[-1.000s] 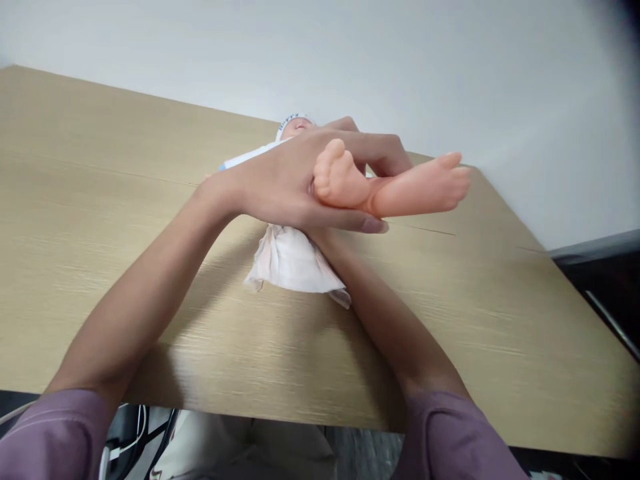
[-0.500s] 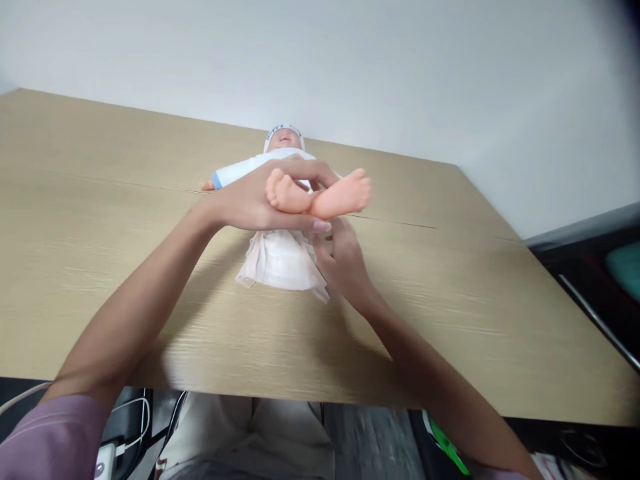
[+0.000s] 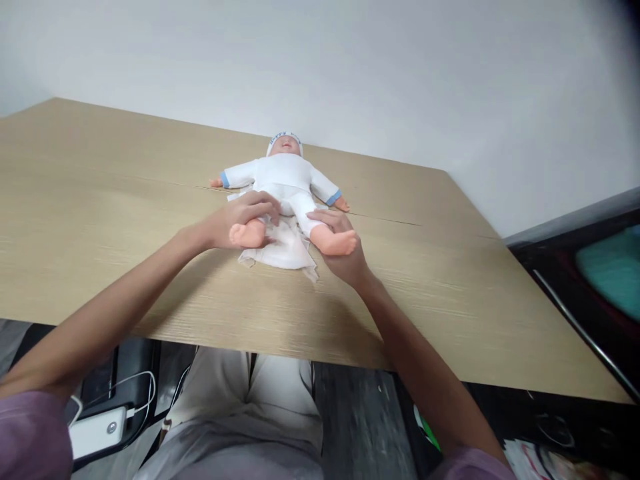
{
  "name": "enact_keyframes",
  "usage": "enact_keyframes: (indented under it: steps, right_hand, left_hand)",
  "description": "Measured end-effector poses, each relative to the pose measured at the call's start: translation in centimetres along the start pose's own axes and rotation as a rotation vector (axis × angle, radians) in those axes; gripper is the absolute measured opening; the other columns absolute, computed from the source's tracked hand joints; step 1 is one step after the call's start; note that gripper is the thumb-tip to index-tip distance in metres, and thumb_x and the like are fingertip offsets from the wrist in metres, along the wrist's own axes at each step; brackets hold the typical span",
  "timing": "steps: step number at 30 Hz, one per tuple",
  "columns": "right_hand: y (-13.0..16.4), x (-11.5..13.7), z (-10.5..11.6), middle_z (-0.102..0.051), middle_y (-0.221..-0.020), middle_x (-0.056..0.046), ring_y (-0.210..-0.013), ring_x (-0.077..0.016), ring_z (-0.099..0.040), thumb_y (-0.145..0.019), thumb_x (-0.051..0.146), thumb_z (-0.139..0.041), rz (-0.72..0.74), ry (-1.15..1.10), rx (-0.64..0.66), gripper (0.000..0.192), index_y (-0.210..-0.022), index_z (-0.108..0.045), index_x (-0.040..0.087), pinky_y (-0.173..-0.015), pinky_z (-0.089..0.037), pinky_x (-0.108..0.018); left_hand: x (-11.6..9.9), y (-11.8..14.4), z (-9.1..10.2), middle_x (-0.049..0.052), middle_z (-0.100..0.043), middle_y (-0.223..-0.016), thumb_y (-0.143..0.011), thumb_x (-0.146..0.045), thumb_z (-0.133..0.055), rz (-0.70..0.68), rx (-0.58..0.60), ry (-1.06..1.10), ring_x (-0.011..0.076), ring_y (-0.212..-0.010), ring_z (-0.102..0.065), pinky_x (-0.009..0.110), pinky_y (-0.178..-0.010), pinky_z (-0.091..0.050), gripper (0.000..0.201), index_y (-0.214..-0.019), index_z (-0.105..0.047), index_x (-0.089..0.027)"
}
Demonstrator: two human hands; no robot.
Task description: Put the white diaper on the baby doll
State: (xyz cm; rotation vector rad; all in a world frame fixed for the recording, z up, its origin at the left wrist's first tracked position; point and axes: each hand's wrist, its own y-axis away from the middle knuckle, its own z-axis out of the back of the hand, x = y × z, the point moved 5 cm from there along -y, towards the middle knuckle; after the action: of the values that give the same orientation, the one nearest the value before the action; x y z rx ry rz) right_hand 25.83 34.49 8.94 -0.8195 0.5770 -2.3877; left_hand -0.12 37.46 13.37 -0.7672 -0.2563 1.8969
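A baby doll (image 3: 284, 172) in a white suit with blue cuffs lies on its back, its head toward the wall and its legs spread toward me. Beneath its hips and between its legs spreads an opened white diaper (image 3: 285, 253). My left hand (image 3: 240, 217) is wrapped round the doll's leg on the left, just behind the bare foot (image 3: 249, 234). Round the other leg, by the ankle, closes my right hand (image 3: 347, 260), partly behind the foot (image 3: 335, 240). Both hands stay on the legs, low over the diaper.
The wooden table (image 3: 450, 300) reaches back to a pale wall (image 3: 350, 73). At the right edge stands a dark object with a teal panel (image 3: 613, 270). Below the table's front edge, a white power bank (image 3: 97, 430) with a cable lies at the left.
The doll's legs, held together and raised in my left hand, are now lowered and parted. My right hand has moved from beside the diaper up onto the leg on the right.
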Motion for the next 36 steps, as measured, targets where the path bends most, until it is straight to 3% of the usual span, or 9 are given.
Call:
enact_keyframes:
  steps: [3,6,10,13,22,25,28,32,36]
  right_hand:
    - [1.8,-1.3,0.1,-0.07,-0.152,-0.014,-0.151,-0.0306,-0.062,-0.112,0.037,-0.048,0.124,-0.014,0.077,0.041,-0.14,-0.075,0.025,-0.128,-0.051,-0.055]
    - [3.4,-2.8,-0.9,-0.071,-0.154,-0.013,-0.156,-0.0293,-0.059,-0.112,0.029,-0.044,0.14,0.058,0.168,0.041,-0.135,-0.078,0.027,-0.129,-0.05,-0.057]
    - [4.2,-3.1,-1.6,-0.069,-0.158,-0.012,-0.16,-0.026,-0.055,-0.113,0.021,-0.043,0.161,0.083,0.26,0.044,-0.141,-0.076,0.025,-0.133,-0.046,-0.054]
    - [4.3,-2.6,-1.4,-0.068,-0.159,-0.013,-0.161,-0.0259,-0.054,-0.114,0.021,-0.043,0.183,0.066,0.264,0.043,-0.143,-0.075,0.023,-0.134,-0.046,-0.053]
    - [3.7,-4.0,-0.1,-0.066,-0.163,-0.007,-0.16,-0.0266,-0.056,-0.109,0.015,-0.043,0.178,-0.13,0.351,0.053,-0.149,-0.073,0.031,-0.134,-0.045,-0.057]
    - [3.2,-3.2,0.3,-0.071,-0.157,-0.005,-0.156,-0.0275,-0.059,-0.113,0.02,-0.036,0.073,-0.137,0.365,0.05,-0.141,-0.077,0.032,-0.139,-0.034,-0.064]
    - [3.4,-1.0,-0.2,-0.073,-0.151,-0.01,-0.145,-0.0328,-0.065,-0.114,0.04,-0.05,0.014,-0.002,0.32,0.038,-0.141,-0.074,0.028,-0.138,-0.029,-0.069]
    - [4.7,2.0,-2.2,-0.067,-0.151,-0.021,-0.147,-0.042,-0.057,-0.102,0.059,-0.074,0.049,0.254,0.247,0.067,-0.154,-0.066,0.017,-0.134,-0.035,-0.066]
    - [5.3,2.5,-3.8,-0.066,-0.151,-0.022,-0.144,-0.0405,-0.056,-0.11,0.04,-0.063,-0.028,0.355,0.181,0.049,-0.154,-0.068,0.018,-0.12,-0.047,-0.057]
  left_hand:
    - [1.4,3.0,-0.1,0.016,-0.074,-0.144,-0.1,-0.04,-0.075,-0.01,0.083,-0.096,0.0367,-0.142,-0.066,0.056,-0.122,-0.053,0.031,-0.126,-0.076,-0.023]
    - [2.3,5.3,-0.6,0.016,-0.071,-0.156,-0.093,-0.027,-0.077,-0.02,0.15,-0.107,0.0396,-0.157,-0.056,0.061,-0.128,-0.05,0.046,-0.139,-0.074,-0.024]
    - [3.0,6.9,-1.8,0.013,-0.06,-0.171,-0.082,-0.003,-0.069,0.003,0.252,-0.184,0.0393,-0.168,-0.044,0.065,-0.132,-0.045,0.074,-0.153,-0.067,-0.026]
    - [3.2,7.2,-2.2,0.011,-0.058,-0.173,-0.086,0.003,-0.06,0.014,0.273,-0.203,0.0361,-0.17,-0.04,0.064,-0.134,-0.043,0.074,-0.154,-0.066,-0.027]
    - [2.3,6.0,-1.8,0.008,-0.062,-0.167,-0.104,-0.016,-0.051,0.119,0.287,-0.083,0.0361,-0.165,-0.044,0.058,-0.132,-0.044,0.041,-0.136,-0.075,-0.026]
    - [1.4,5.5,-2.4,0.011,-0.068,-0.153,-0.102,-0.035,-0.062,0.172,0.255,-0.138,0.0399,-0.151,-0.052,0.057,-0.125,-0.047,0.026,-0.121,-0.075,-0.023]
    - [0.8,5.2,-3.3,0.014,-0.069,-0.144,-0.094,-0.052,-0.077,0.204,0.219,-0.214,0.0405,-0.14,-0.054,0.057,-0.121,-0.048,0.038,-0.116,-0.071,-0.022]
    - [0.5,5.2,-4.1,0.015,-0.067,-0.14,-0.09,-0.037,-0.077,0.22,0.2,-0.3,0.0406,-0.137,-0.052,0.057,-0.12,-0.047,0.031,-0.116,-0.069,-0.021]
    - [0.8,5.1,-4.1,0.015,-0.068,-0.135,-0.092,-0.03,-0.068,0.25,0.167,-0.281,0.0402,-0.132,-0.054,0.058,-0.117,-0.048,0.021,-0.111,-0.07,-0.021]
